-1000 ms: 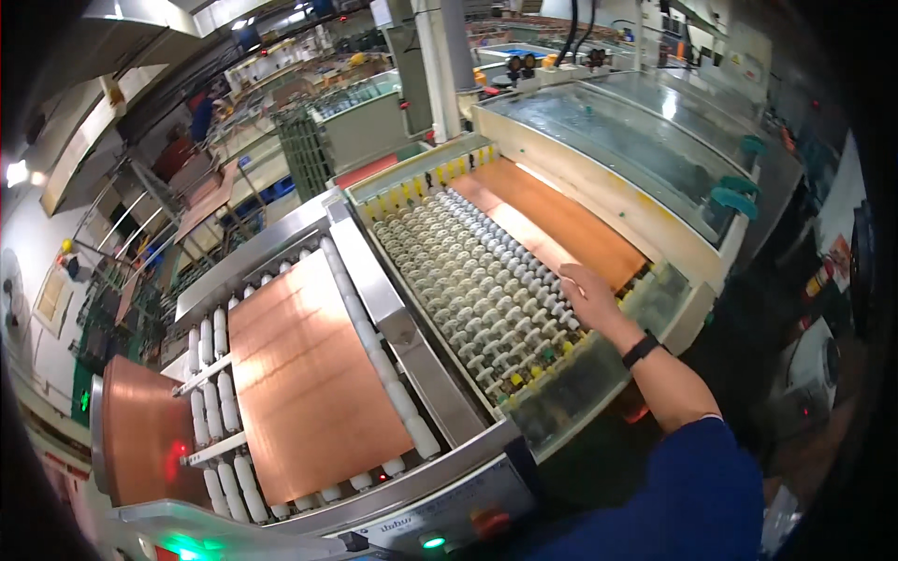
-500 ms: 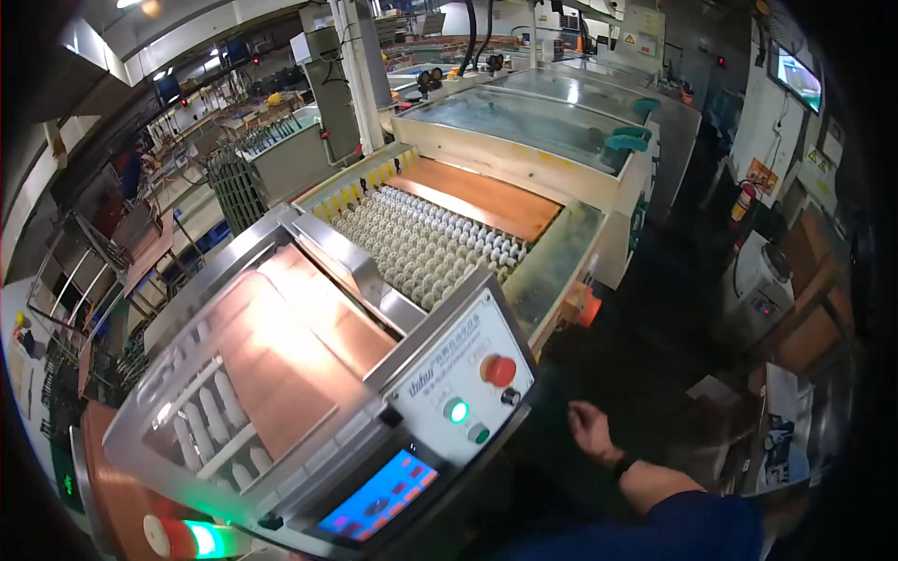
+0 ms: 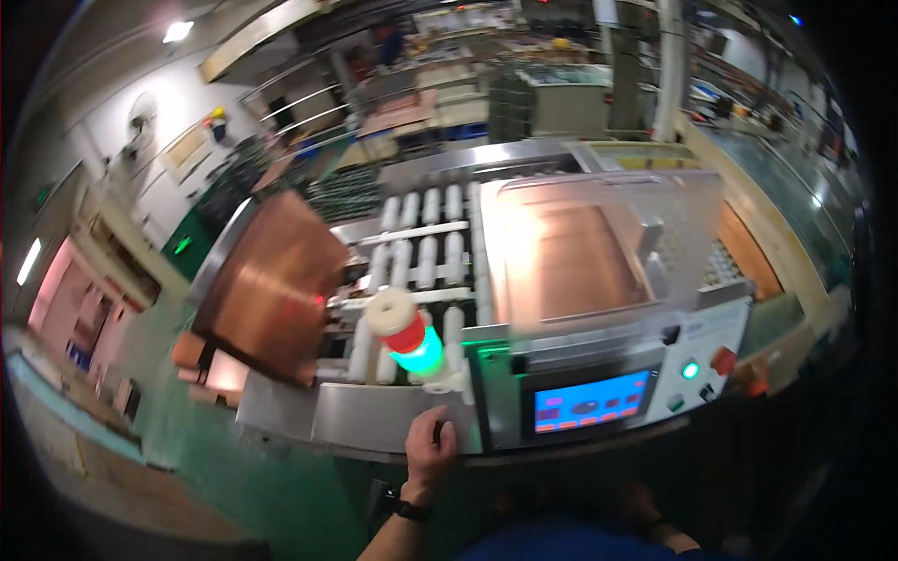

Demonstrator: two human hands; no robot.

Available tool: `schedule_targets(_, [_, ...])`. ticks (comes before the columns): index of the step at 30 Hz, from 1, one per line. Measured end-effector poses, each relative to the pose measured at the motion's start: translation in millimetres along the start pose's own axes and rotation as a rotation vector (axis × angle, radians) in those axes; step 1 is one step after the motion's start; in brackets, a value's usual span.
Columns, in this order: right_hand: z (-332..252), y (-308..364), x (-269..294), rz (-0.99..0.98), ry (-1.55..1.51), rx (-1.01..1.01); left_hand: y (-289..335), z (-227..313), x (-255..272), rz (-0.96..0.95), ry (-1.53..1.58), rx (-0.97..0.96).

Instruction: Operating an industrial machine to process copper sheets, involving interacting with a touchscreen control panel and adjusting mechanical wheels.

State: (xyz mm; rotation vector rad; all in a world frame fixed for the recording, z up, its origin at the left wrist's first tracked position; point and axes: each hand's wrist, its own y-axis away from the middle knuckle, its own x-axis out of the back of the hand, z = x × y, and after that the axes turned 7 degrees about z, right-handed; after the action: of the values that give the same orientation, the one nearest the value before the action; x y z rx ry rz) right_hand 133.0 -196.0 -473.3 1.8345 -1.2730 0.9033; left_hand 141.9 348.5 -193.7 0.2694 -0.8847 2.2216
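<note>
My left hand (image 3: 430, 451) is at the front metal edge (image 3: 355, 416) of a roller conveyor machine, just below a signal lamp (image 3: 407, 335) with red and green sections. Its fingers are curled in, and a small dark spot shows between thumb and fingers; what it is, I cannot make out. Low in the picture, in shadow under the control panel, hangs my right hand (image 3: 641, 505); its fingers are too dim to read. Left of the rollers (image 3: 427, 262), a copper-coloured sheet (image 3: 271, 290) stands tilted. Another copper-coloured sheet (image 3: 580, 271) lies beneath a clear cover (image 3: 678, 210).
A blue touch screen (image 3: 594, 404) and a panel with a lit green button (image 3: 690, 370) and a red stop button (image 3: 723, 361) face me. Copper-coloured boards (image 3: 224, 372) lie low at the left. Green floor (image 3: 210, 467) stretches along the left side.
My view has swung left along the machine, so the tilted sheet and rollers now show fully. My left hand has come into view at the metal edge; my right hand now hangs in shadow.
</note>
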Motion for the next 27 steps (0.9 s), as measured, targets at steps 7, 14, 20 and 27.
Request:
schedule_targets(7, [33.6,-37.6,18.0,0.153,-0.536,-0.567,-65.9,-89.3,174.5,0.389,-0.358,0.184])
schedule_targets(14, [124.4,87.1,-64.8,0.031,0.819,0.168,-187.1,-240.8,301.2,0.65,-0.546,0.194])
schedule_targets(20, [-13.9,125.5,-159.0,-0.495,0.521,-0.164,-225.5,-300.5,305.9,0.733,-0.722,0.21])
schedule_targets(27, [-72.3,98.8,-148.0,-0.568,0.294,-0.345,-236.0,-293.2,281.0,0.733,-0.604,0.247])
